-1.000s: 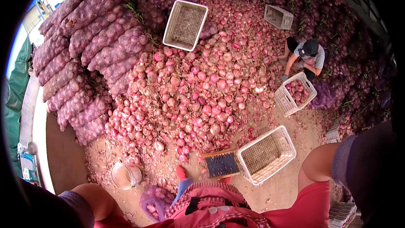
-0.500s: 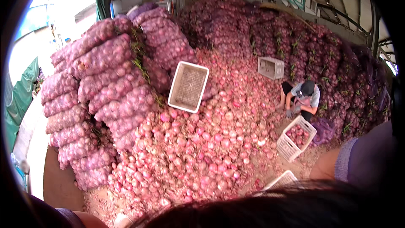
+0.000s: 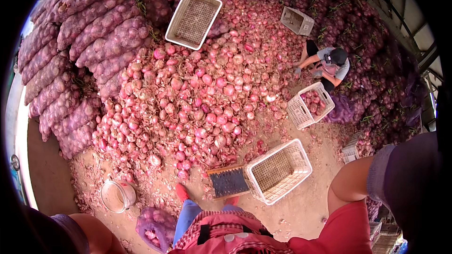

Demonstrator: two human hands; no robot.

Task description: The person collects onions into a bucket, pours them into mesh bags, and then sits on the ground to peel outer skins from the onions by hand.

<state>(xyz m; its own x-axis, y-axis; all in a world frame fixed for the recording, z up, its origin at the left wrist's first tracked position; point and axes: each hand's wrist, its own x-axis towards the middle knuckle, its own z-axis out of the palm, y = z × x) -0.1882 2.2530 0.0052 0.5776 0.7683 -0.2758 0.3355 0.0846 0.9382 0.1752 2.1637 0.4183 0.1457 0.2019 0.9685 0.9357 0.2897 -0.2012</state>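
Note:
Neither of my hands shows. Both my arms are bent upward: the left arm (image 3: 89,230) at the lower left edge, the right arm (image 3: 346,183) at the lower right, with sleeve cuffs and hands running out of view. At my feet stands a low wooden stool (image 3: 229,182) with a dark blue seat. Against its right side rests a white plastic crate (image 3: 301,148), its slatted bottom visible. Ahead spreads a large heap of loose red onions (image 3: 202,99). Left of my legs sit a white bucket (image 3: 127,195) and a purple mesh bag of onions (image 3: 155,228).
A person (image 3: 332,66) in a cap and gloves crouches at the heap's right, beside a crate of onions (image 3: 303,113). Two more crates lie on the heap, one pale-rimmed (image 3: 207,14), one grey (image 3: 308,23). Stacked onion sacks (image 3: 99,37) wall the left; others line the back and right.
My view has tilted down, bringing my legs, the stool, the bucket and the near crate into sight. The crouching person's one gloved hand has reached out left toward the onions.

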